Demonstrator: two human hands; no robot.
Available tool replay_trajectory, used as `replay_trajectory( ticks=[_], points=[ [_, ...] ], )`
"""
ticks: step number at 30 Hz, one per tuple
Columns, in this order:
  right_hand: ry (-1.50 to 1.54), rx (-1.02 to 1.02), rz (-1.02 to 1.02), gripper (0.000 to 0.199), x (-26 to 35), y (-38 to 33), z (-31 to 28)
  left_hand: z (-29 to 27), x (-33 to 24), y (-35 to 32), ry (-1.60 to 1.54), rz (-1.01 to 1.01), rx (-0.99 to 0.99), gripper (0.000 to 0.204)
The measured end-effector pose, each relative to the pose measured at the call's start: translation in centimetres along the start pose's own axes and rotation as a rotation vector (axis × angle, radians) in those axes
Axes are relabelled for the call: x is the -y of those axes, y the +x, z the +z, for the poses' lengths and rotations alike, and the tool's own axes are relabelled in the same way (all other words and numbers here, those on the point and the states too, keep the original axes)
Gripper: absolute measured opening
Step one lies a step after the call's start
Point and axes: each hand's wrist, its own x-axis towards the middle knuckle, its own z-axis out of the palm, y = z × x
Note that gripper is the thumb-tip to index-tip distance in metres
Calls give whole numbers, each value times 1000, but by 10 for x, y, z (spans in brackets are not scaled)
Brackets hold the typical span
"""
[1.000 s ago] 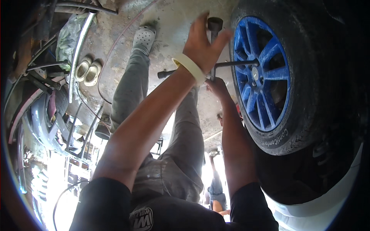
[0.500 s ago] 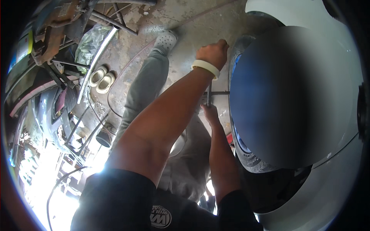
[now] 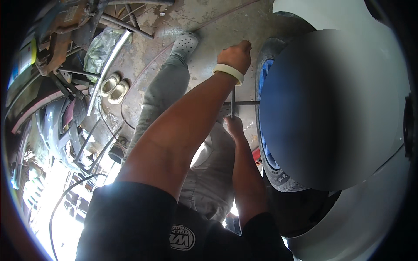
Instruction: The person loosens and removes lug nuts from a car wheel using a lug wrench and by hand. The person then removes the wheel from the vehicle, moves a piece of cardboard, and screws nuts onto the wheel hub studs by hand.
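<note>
A four-way lug wrench (image 3: 233, 98) reaches from my hands toward the wheel of a light-coloured car. One of its arms points right, up to the blue rim (image 3: 264, 78) inside the tyre (image 3: 281, 180). My left hand (image 3: 235, 57), with a pale band on the wrist, is closed round the far end of the cross bar. Around the near end wraps my right hand (image 3: 234, 127), lower and closer to my body. A large blurred patch covers much of the wheel's right side, and where the wrench meets the rim is hard to make out.
Car bodywork (image 3: 370, 209) fills the right. My foot in a grey clog (image 3: 186, 43) stands on the concrete floor. To the left lie a pair of beige clogs (image 3: 114, 88), a long metal tube (image 3: 106, 71), a plastic bag (image 3: 99, 50), a hose and piled metal parts.
Both hands and the wrench appear slightly farther left and up in the picture, as the whole view has shifted a little. The grip of both hands is the same.
</note>
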Motion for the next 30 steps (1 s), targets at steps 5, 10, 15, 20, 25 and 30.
replay_trajectory(
  ticks=[5,10,15,20,25,30],
  points=[
    [18,-15,-19,40,-5,-1,4,-1,0,3,-1,-12,76,23],
    [-16,-37,-8,37,-3,-8,4,-3,1,7,-2,-18,106,24],
    [-65,-46,13,39,11,-24,-2,4,5,17,-29,-69,126,25],
    [-200,-50,86,43,36,-55,-8,40,36,44,-81,-107,138,26],
    [-343,-21,255,43,99,-108,-31,104,90,74,405,182,502,38],
    [-173,-18,326,41,204,-138,-73,165,130,-14,160,-413,601,55]
  ],
)
